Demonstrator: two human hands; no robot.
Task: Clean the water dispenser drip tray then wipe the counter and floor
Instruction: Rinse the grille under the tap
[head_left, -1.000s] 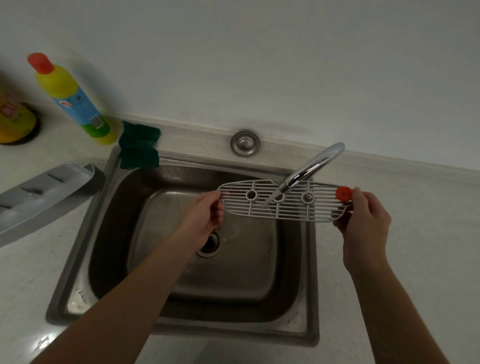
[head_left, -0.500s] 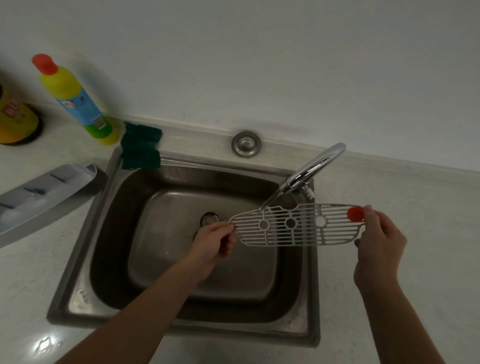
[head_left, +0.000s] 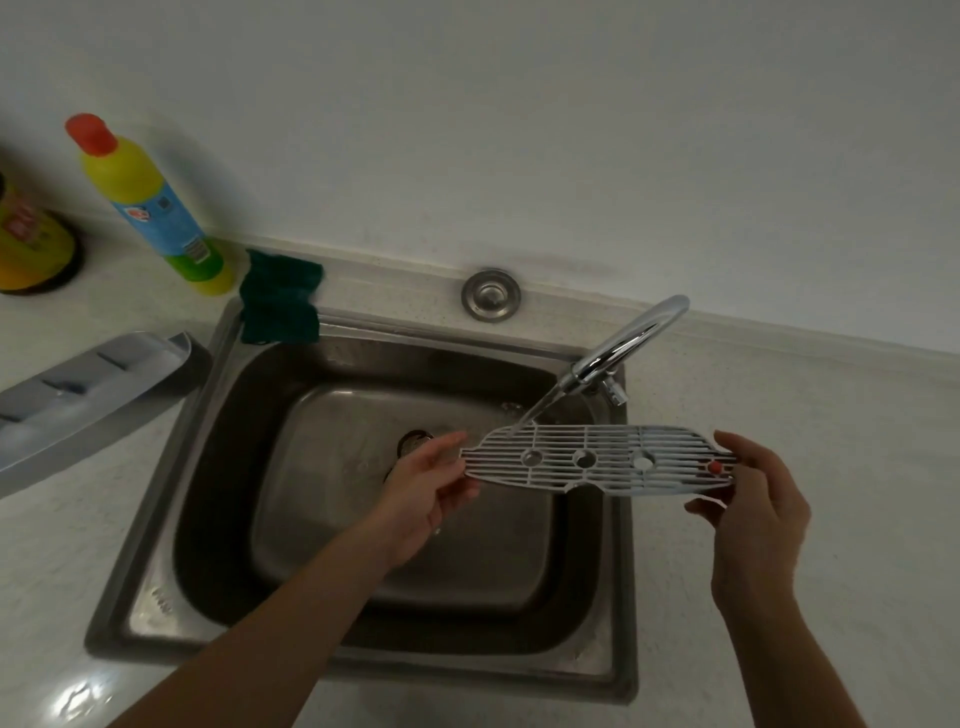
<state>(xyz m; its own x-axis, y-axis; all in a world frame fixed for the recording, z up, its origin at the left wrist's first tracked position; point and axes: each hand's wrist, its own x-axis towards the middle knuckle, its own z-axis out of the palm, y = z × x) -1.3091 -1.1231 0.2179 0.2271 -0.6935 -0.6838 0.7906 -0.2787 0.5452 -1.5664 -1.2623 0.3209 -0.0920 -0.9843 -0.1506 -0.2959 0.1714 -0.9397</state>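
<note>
A white slotted drip tray grille (head_left: 597, 460) with three round holes and a small red float hangs flat over the right side of the steel sink (head_left: 156, 519). My left hand (head_left: 426, 483) pinches its left end and my right hand (head_left: 753, 499) holds its right end near the red float. Water runs from the chrome faucet (head_left: 623, 343) onto the grille's far left edge. The grey drip tray base (head_left: 88, 395) lies on the counter left of the sink.
A green scouring pad (head_left: 280, 304) drapes over the sink's back left corner. A yellow cleaner bottle (head_left: 150, 202) with a red cap and a yellow jar (head_left: 31, 244) stand at the back left. A round steel cap (head_left: 491, 293) sits behind the sink.
Both hands have lowered the grille toward me and to the right, from behind the spout to below it. The grille has tilted flatter, and the stream lands on its far edge.
</note>
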